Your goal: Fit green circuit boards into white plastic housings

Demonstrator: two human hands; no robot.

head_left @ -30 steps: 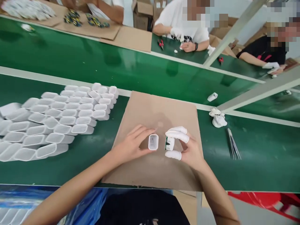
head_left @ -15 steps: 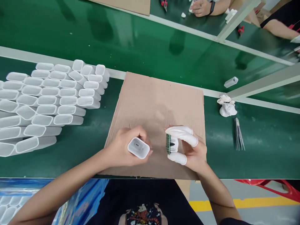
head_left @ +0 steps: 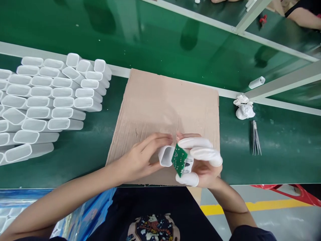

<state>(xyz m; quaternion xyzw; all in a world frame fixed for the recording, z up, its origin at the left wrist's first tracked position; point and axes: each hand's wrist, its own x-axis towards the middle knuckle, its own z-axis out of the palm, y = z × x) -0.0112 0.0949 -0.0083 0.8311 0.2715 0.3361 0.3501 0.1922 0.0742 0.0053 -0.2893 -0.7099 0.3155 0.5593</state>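
Note:
My left hand (head_left: 142,155) grips a hollow white plastic housing (head_left: 166,156), its open end turned toward my right hand. In my right hand (head_left: 203,160), white finger cots cover several fingers, which pinch a green circuit board (head_left: 179,160) by its edges. A white part with dark slots is attached behind the board. The board's left edge sits right at the housing's opening; whether they touch I cannot tell. Both hands are above a brown cardboard sheet (head_left: 160,103) on the green bench.
Several rows of white housings (head_left: 41,102) stand at the left, open ends up. At the right lie metal tweezers (head_left: 255,138), a crumpled white bundle (head_left: 244,110) and a lone white housing (head_left: 257,82). A slanted metal post (head_left: 288,82) rises there. Another person's arm (head_left: 304,16) shows at the top right.
My left hand has moved right and turned the housing toward the board. My right hand has tilted the board so its soldered face shows. The gap between board and housing has closed up.

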